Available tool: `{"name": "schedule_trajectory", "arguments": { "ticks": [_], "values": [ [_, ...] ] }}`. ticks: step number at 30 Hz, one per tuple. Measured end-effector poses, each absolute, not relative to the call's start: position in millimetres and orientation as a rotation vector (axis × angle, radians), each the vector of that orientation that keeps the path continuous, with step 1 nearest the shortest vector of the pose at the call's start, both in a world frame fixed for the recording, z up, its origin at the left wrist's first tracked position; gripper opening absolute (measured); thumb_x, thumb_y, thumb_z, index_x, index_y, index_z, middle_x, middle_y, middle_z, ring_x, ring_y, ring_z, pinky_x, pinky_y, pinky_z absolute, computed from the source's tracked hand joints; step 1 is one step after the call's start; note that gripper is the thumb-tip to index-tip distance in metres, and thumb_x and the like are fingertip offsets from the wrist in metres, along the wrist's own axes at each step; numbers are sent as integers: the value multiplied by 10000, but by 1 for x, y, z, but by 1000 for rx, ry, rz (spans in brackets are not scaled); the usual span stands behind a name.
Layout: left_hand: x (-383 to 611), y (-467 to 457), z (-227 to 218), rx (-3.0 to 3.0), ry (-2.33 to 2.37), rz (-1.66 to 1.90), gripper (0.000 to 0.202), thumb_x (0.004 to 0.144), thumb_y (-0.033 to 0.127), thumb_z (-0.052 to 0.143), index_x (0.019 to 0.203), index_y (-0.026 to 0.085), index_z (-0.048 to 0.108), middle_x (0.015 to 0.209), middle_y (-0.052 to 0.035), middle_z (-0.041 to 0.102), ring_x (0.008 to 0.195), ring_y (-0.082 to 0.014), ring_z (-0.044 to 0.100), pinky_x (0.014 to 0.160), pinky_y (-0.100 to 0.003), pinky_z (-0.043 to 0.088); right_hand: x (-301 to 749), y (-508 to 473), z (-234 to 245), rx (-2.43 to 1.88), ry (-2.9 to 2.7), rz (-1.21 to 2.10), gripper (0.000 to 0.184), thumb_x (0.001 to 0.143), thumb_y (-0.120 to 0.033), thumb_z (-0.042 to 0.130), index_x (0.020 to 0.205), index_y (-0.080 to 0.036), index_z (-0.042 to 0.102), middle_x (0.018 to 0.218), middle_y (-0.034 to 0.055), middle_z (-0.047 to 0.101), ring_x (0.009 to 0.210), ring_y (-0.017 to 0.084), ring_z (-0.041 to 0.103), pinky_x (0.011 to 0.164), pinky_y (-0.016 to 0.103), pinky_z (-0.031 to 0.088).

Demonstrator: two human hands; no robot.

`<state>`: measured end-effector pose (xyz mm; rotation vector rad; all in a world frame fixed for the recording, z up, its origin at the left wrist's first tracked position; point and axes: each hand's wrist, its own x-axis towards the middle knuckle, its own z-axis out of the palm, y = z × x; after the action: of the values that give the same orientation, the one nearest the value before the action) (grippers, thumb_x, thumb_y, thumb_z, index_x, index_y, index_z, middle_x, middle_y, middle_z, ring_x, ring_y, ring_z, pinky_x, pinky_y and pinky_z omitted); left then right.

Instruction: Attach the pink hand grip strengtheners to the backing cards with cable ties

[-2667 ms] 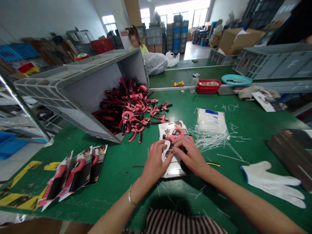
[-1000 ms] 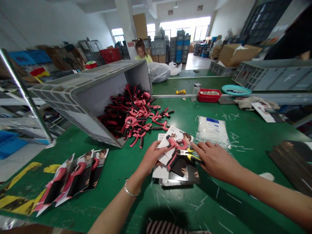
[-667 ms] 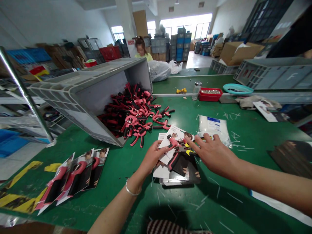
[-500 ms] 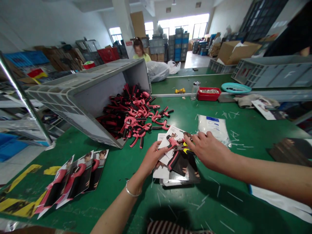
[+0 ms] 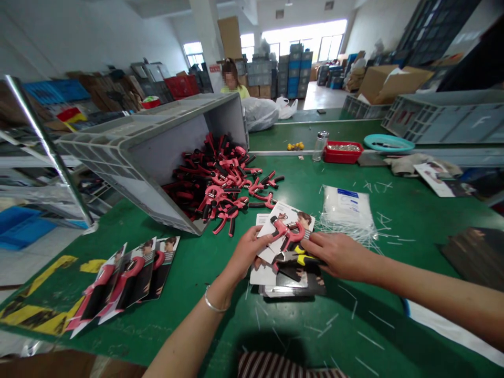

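Note:
My left hand [image 5: 246, 257] pinches the edge of a printed retail card [image 5: 271, 236], which has a pink-and-black hand grip strengthener [image 5: 289, 231] on it. My right hand [image 5: 334, 257] lies with its fingers stretched out on a yellow-and-black tool [image 5: 303, 257]. That tool rests on a loose stack of cards [image 5: 291, 281], and the stack's lower layers are partly hidden. Above my hands, a heap of pink-and-black grip strengtheners [image 5: 220, 184] spills from a tipped grey plastic crate [image 5: 129, 168].
Finished cards [image 5: 129, 278] lie overlapping at the table's left front. A bag of white plastic ties [image 5: 348, 210] sits beyond my right hand, with loose ties scattered around. At the back are a red tray [image 5: 342, 152], a glass jar [image 5: 320, 146] and a co-worker [image 5: 232, 79].
My right hand has come down from above the stack and now rests on the yellow-and-black tool. My left hand keeps its hold on the card. The view has shifted slightly.

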<state>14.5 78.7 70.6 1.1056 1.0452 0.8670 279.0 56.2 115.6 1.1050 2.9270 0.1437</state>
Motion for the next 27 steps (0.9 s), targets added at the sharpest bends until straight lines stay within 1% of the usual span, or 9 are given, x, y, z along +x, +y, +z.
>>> {"name": "schedule_trajectory", "arguments": {
  "ticks": [2, 4, 8, 12, 15, 18, 20, 23, 27],
  "values": [
    [15, 78, 72, 1130, 1044, 857, 554, 791, 488, 680, 1206, 147, 543, 680, 7, 639, 330, -55, 459, 293, -153, 316, 276, 58, 115, 1191, 2911, 286, 579, 838, -201, 563, 1403, -170, 439, 1300, 177, 579, 1034, 294, 586, 804, 389, 440],
    [16, 77, 73, 1147, 1036, 841, 566, 804, 500, 665, 1220, 139, 533, 681, 6, 641, 320, -50, 446, 293, -153, 314, 272, 60, 115, 1286, 2864, 386, 666, 840, -198, 568, 1473, -190, 361, 1393, 176, 518, 1126, 336, 545, 877, 443, 421],
    [15, 77, 73, 1156, 1032, 841, 577, 812, 514, 657, 1230, 138, 526, 716, -5, 661, 323, -46, 450, 307, -157, 328, 264, 61, 117, 1313, 2822, 418, 748, 863, -194, 546, 1540, -233, 229, 1429, 156, 492, 1165, 349, 525, 916, 466, 411],
    [14, 78, 70, 1151, 1018, 840, 570, 835, 543, 621, 1231, 144, 527, 678, 5, 648, 317, -49, 446, 306, -155, 317, 261, 60, 115, 1285, 2837, 452, 789, 872, -179, 528, 1562, -240, 151, 1437, 161, 483, 1190, 354, 518, 918, 465, 415],
    [13, 77, 70, 1141, 1008, 838, 580, 833, 551, 617, 1233, 141, 529, 641, 14, 628, 318, -55, 448, 301, -153, 307, 263, 62, 113, 1257, 2842, 484, 791, 886, -167, 512, 1568, -236, 118, 1441, 174, 482, 1204, 362, 513, 920, 470, 413],
    [14, 77, 70, 1136, 1015, 843, 576, 828, 554, 620, 1226, 145, 537, 653, 14, 630, 315, -50, 440, 299, -155, 300, 264, 63, 113, 1226, 2873, 516, 791, 897, -158, 491, 1572, -226, 85, 1454, 192, 469, 1224, 371, 502, 929, 482, 403],
    [14, 78, 69, 1137, 1023, 845, 568, 831, 547, 619, 1225, 146, 540, 674, 7, 639, 318, -48, 438, 298, -158, 302, 264, 63, 113, 1192, 2915, 520, 798, 896, -149, 483, 1573, -227, 67, 1457, 188, 471, 1243, 369, 489, 950, 491, 387],
    [13, 78, 67, 1146, 1028, 839, 566, 838, 538, 613, 1237, 143, 537, 670, 5, 639, 321, -52, 439, 306, -165, 317, 264, 63, 111, 1175, 2942, 512, 803, 890, -132, 480, 1573, -240, 72, 1453, 172, 480, 1251, 365, 481, 973, 500, 372],
    [14, 78, 65, 1164, 1017, 842, 559, 849, 536, 602, 1243, 145, 532, 670, 9, 636, 322, -50, 439, 305, -163, 316, 264, 64, 105, 1223, 2919, 499, 793, 887, -149, 490, 1571, -250, 100, 1443, 179, 483, 1232, 379, 490, 947, 514, 396]
  ]
}}
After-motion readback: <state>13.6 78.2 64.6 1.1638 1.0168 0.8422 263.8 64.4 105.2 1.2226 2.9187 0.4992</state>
